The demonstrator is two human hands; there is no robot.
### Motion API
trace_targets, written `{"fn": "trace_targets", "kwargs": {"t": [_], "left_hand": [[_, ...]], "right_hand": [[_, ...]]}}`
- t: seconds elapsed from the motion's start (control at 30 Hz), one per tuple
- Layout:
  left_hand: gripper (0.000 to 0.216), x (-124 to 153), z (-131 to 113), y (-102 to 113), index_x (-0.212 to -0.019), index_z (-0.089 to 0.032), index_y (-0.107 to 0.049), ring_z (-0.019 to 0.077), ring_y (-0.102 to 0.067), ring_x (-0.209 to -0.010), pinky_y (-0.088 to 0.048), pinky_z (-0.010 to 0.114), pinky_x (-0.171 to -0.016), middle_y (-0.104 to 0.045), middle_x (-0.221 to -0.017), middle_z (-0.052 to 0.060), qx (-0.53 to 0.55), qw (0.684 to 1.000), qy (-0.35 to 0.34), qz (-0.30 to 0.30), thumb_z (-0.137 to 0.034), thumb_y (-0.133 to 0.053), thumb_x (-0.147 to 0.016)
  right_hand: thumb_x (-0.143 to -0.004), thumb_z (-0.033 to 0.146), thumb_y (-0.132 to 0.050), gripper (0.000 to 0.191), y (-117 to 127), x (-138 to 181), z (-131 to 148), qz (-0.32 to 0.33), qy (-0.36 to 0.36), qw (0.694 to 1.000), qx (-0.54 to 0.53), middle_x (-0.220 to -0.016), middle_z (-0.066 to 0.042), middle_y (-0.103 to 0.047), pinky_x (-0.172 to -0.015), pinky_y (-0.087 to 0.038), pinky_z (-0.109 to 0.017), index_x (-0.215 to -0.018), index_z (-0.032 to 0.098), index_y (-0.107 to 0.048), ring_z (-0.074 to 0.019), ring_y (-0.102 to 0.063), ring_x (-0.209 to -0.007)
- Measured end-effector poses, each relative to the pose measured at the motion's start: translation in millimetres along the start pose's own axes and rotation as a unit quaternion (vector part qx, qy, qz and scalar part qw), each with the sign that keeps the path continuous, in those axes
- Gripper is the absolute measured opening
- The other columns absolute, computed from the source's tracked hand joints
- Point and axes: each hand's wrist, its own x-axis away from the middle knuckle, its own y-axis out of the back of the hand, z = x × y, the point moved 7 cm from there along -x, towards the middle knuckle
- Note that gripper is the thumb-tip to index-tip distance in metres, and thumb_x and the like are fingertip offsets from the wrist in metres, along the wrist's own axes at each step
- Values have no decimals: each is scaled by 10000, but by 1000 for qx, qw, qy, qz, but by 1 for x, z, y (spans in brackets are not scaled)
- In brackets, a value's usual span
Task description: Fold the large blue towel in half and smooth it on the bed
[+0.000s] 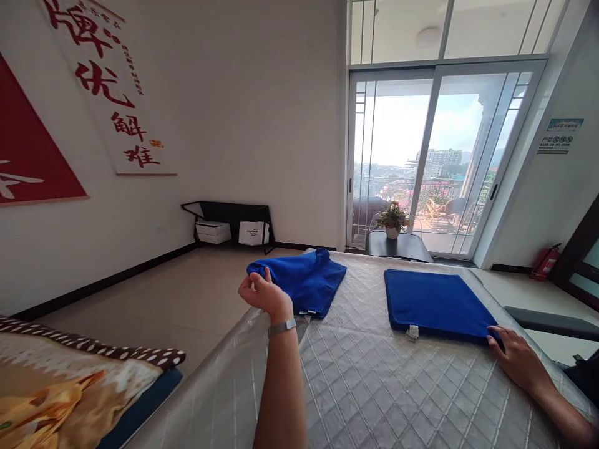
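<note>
My left hand [262, 293], with a grey band on the wrist, is closed in a pinch on the rolled left edge of a blue cloth [311, 280]. The pinched side is lifted, while the rest slumps in folds on the grey quilted mattress cover [388, 386]. Small white labels show at its near hem. To the right lies a flat, neatly folded blue cloth stack [435, 305] with a white tag at its near edge. My right hand [517, 358] rests at the stack's near right corner, fingers loosely apart and touching it.
A patterned blanket [70, 393] lies at lower left. Beyond the mattress stand a dark chair [397, 246] with a potted plant [393, 218] and a black rack [229, 218] holding white boxes. A grey bench [555, 321] and fire extinguisher [545, 262] are at right.
</note>
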Motion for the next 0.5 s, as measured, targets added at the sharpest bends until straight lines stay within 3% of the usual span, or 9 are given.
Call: {"fn": "trace_targets", "kwargs": {"t": [0.1, 0.23, 0.3, 0.43, 0.5], "left_hand": [[160, 0, -31, 11, -1011, -220, -395, 210, -572, -1161, -574, 425, -946, -481, -1170, 70, -8, 996, -69, -56, -372, -419, -968], [232, 5, -87, 14, -1051, -202, -451, 204, -594, -1130, -557, 397, -958, -528, -1158, 74, -31, 984, -167, -60, -413, -464, -956], [249, 6, -109, 8, -1028, -191, -494, 199, -625, -1065, -561, 388, -936, -570, -1100, 64, -32, 983, -178, -16, -419, -520, -932], [239, 16, -126, -18, -958, -162, -570, 163, -679, -759, -586, 347, -774, -633, -873, 18, -50, 981, -105, 154, -381, -613, -874], [224, 24, -135, -22, -952, -160, -593, 150, -670, -700, -572, 319, -729, -646, -828, 7, -64, 977, -95, 178, -366, -622, -867]], "right_hand": [[-895, 564, -352, 542, 0, 0, 1, -1, 4, 1000, -2, -1283, -130, -625, -1052, -430, -488, -1252, 217, -565, -319, -583, -1184], [-891, 561, -358, 542, 2, 0, 2, -1, 5, 1000, 0, -1284, -130, -625, -1049, -431, -490, -1260, 220, -564, -319, -589, -1176], [-890, 558, -358, 540, 4, 0, 4, -5, 4, 1000, 2, -1281, -125, -629, -1050, -431, -486, -1263, 226, -565, -316, -594, -1170], [-885, 569, -357, 557, 6, 0, 5, -3, -3, 1000, 4, -1257, -132, -642, -1044, -439, -476, -1254, 216, -581, -320, -592, -1181], [-884, 582, -357, 563, 6, 0, 5, 1, -7, 1000, 4, -1248, -134, -648, -1037, -446, -474, -1240, 214, -591, -324, -592, -1182]]}}
